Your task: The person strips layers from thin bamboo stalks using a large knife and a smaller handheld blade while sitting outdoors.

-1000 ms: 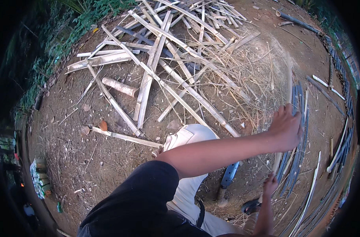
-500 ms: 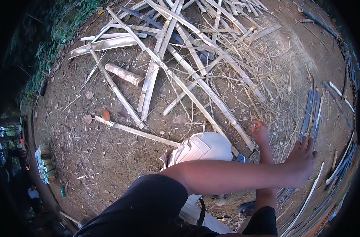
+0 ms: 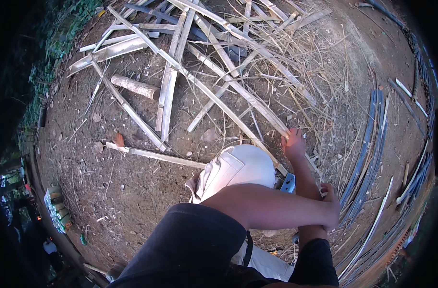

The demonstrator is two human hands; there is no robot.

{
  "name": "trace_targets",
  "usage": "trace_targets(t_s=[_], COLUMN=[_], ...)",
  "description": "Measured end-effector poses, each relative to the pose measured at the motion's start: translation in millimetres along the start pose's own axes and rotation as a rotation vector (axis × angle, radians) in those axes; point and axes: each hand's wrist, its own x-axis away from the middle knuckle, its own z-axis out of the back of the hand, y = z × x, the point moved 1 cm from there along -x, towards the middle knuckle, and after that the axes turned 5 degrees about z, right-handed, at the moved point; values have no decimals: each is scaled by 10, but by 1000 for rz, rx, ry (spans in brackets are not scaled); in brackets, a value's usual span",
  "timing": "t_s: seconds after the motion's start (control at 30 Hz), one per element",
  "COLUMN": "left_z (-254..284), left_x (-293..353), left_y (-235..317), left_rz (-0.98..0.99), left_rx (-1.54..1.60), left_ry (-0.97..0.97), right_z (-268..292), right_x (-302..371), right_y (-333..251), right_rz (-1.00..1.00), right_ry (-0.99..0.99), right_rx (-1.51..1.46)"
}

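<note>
From your knee (image 3: pixel 243 168), your right hand (image 3: pixel 294 143) is at 2 o'clock, fingers pinching a bamboo strip (image 3: pixel 257 106) running toward 10:30 — other strips (image 3: pixel 170 91) crowd 11. Left hand (image 3: pixel 330 206) at 4 — can't tell if its fingers grip. Dark strips (image 3: pixel 364 153) lie at 3, a log (image 3: pixel 135 87) at 10.

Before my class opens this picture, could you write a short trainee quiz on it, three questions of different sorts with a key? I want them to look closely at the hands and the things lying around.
1. True or false: in this picture, the left hand is farther to the right than the right hand.

2. Multiple choice: how does the short log rest?
A. standing upright
B. lying on its side
C. held in the left hand

3. Short answer: what is the right hand holding?

Key:
1. True; the forearms cross.
2. B
3. A long pale strip.
</note>
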Motion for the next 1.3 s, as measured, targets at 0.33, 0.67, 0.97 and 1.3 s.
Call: trace_targets(t_s=[0.33,0.67,0.97,1.3], left_z=[-1187,-111,177,847], left_x=[-380,148,453,24], left_y=[1121,638,323,-398], left_rz=[161,-663,-583,-207], left_rx=[497,625,913,977], left_ry=[366,-251,77,647], right_z=[95,1131,1203,698], right_x=[377,1774,1088,-1492], right_y=[9,521,-275,-2255], right_rz=[77,-26,183,416], right_ry=[115,92,135,304], right_rx=[116,28,-243,-289])
